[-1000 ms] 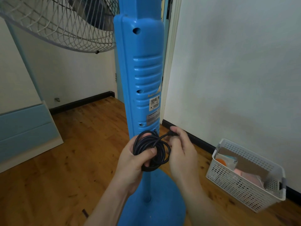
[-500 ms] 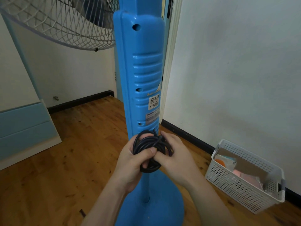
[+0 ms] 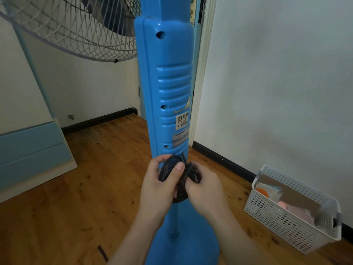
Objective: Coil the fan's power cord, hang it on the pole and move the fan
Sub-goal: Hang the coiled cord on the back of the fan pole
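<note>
A blue standing fan fills the middle of the view, with its wide plastic pole housing (image 3: 168, 88), a thin lower pole (image 3: 174, 220) and a round base (image 3: 183, 251). The wire grille (image 3: 72, 25) is at top left. A black power cord (image 3: 172, 165) is bunched in a coil just below the housing. My left hand (image 3: 158, 186) grips the coil with the thumb over it. My right hand (image 3: 204, 186) is closed on the coil's right side, fingers wrapped into the loops. The plug is hidden.
A white perforated basket (image 3: 282, 217) with a few items stands on the wooden floor by the right wall. A pale blue and white cabinet (image 3: 32, 153) sits at left. A door frame (image 3: 200, 77) rises behind the fan.
My right hand moved in from pinching the cord's end at the coil's upper right to closing over the coil. The left hand kept its hold.
</note>
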`<state>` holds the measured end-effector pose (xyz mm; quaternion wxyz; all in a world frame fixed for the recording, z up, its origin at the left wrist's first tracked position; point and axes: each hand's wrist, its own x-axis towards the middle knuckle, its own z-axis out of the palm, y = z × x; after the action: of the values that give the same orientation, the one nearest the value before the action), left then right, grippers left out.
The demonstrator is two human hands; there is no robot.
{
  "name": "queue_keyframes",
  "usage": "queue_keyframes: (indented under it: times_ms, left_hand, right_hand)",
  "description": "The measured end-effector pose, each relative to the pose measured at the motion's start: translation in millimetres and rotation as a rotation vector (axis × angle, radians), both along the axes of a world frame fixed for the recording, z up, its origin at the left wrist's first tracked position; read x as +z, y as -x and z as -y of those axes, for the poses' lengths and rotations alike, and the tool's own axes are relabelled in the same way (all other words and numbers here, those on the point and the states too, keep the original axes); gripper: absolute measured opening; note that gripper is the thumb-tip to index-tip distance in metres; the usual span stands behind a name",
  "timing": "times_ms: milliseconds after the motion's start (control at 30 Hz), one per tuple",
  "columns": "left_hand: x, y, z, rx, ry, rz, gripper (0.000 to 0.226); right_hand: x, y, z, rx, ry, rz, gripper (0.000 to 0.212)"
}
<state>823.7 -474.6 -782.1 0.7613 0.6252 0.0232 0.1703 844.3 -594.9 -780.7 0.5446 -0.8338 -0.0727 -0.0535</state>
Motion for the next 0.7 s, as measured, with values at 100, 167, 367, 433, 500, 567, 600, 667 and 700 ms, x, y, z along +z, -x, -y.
queue_keyframes:
  times_ms: [100, 167, 367, 433, 500, 567, 600, 667, 700]
  left_hand:
    - [-2, -3, -4, 0.038, 0.004, 0.019, 0.016]
    - [-1, -5, -6, 0.026, 0.080, -0.002, 0.013]
    - [-3, -8, -10, -0.156, 0.469, -0.104, 0.031]
    - [-7, -7, -9, -0.188, 0.556, -0.113, 0.027]
    - [-10, -7, -7, -0.218, 0.630, -0.121, 0.026]
    - [-9, -8, -7, -0.240, 0.673, -0.122, 0.027]
    - [-8, -8, -7, -0.244, 0.680, -0.121, 0.027]
    - [-7, -8, -7, -0.240, 0.672, -0.121, 0.024]
    - [-8, -8, -6, -0.240, 0.671, -0.121, 0.024]
  right_hand:
    - [-1, -2, 0, 0.031, -0.016, -0.011, 0.016]
    - [-1, -3, 3, 0.067, -0.072, -0.042, 0.016]
    - [-2, 1, 7, 0.142, -0.216, -0.049, 0.037]
    - [-2, 3, 7, 0.166, -0.295, -0.102, 0.037]
    - [0, 4, 9, 0.161, -0.352, -0.154, 0.040]
    - [4, 3, 13, 0.132, -0.325, -0.186, 0.048]
    - [6, 2, 15, 0.135, -0.321, -0.211, 0.047]
    - [10, 1, 16, 0.155, -0.451, -0.292, 0.037]
    - [11, 0, 16, 0.134, -0.537, -0.334, 0.037]
